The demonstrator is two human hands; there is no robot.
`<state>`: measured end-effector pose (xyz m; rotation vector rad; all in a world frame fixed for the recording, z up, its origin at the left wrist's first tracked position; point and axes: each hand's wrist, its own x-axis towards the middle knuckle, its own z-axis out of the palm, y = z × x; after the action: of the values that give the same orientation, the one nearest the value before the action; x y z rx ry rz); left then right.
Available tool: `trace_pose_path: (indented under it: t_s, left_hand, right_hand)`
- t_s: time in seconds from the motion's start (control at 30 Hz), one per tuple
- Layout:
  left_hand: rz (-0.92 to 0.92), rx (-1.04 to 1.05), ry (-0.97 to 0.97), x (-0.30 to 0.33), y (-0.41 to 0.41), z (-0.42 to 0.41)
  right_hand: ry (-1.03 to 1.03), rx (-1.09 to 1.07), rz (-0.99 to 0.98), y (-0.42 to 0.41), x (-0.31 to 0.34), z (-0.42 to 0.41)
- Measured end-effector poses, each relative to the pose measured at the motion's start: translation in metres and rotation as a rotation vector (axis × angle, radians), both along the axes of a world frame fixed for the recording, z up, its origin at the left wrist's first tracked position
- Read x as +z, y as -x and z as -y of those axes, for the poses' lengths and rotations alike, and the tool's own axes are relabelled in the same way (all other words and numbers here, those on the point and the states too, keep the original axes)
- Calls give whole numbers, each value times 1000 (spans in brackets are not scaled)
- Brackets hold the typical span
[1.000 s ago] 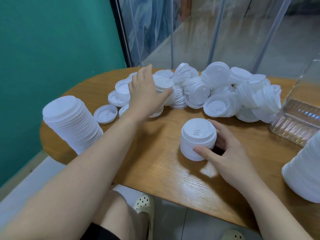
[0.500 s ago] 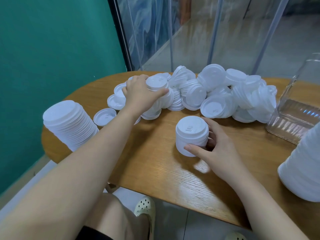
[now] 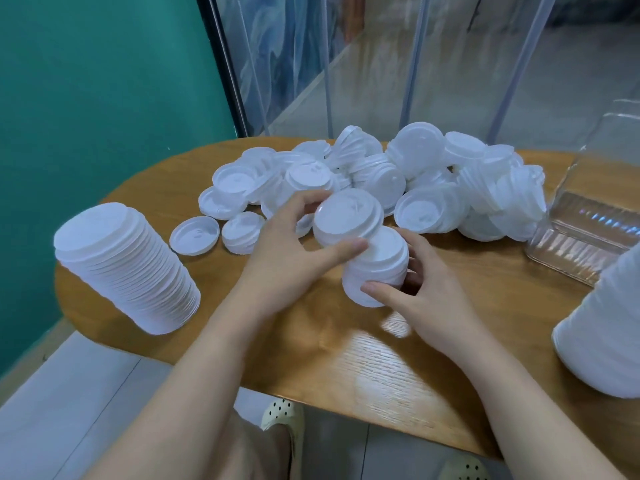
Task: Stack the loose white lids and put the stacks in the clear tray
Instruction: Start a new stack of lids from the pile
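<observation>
A heap of loose white lids (image 3: 426,181) covers the far half of the wooden table (image 3: 346,358). My left hand (image 3: 294,251) grips a short stack of lids (image 3: 348,216), tilted, right over the small stack (image 3: 379,268) standing mid-table. My right hand (image 3: 419,289) curls round that small stack from its right side. A tall finished stack (image 3: 124,265) leans at the table's left edge. Another tall stack (image 3: 606,334) stands at the right edge. The clear tray (image 3: 588,230) sits at the far right, partly cut off by the frame.
Single lids (image 3: 194,234) lie flat between the left tall stack and the heap. A green wall is close on the left, and a clear plastic curtain hangs behind the table. The table's near edge lies just above my knees and shoes.
My left hand took a short stack out of the heap and carried it toward me, over the small stack that my right hand keeps holding.
</observation>
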<state>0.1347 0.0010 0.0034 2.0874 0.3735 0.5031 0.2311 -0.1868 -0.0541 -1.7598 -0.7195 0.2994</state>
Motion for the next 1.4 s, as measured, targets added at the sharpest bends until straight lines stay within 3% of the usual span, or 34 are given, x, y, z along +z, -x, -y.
trace_pose_path:
  t_s: [0.23, 0.57, 0.67, 0.73, 0.87, 1.2, 1.4]
  left_hand:
    - [-84, -175, -10, -17, -13, 11]
    - [-105, -204, -60, -24, -21, 5]
    - [20, -49, -69, -13, -29, -11]
    - [150, 134, -182, -9, -43, -30]
    - [92, 353, -428, -10, -74, -59]
    - [-111, 342, -596, -20, -98, -74]
    - [-57, 323, -586, -12, -92, -72]
  right_hand:
    - [-40, -14, -19, 2, -3, -2]
    - [-29, -16, -29, 2, -2, -3]
    - [-7, -16, -22, 1, -3, -2]
    - [7, -13, -17, 1, -2, -1]
    - [14, -9, -25, 1, -1, 2]
    - [33, 6, 23, -1, -1, 2]
    - [35, 2, 41, -2, -1, 1]
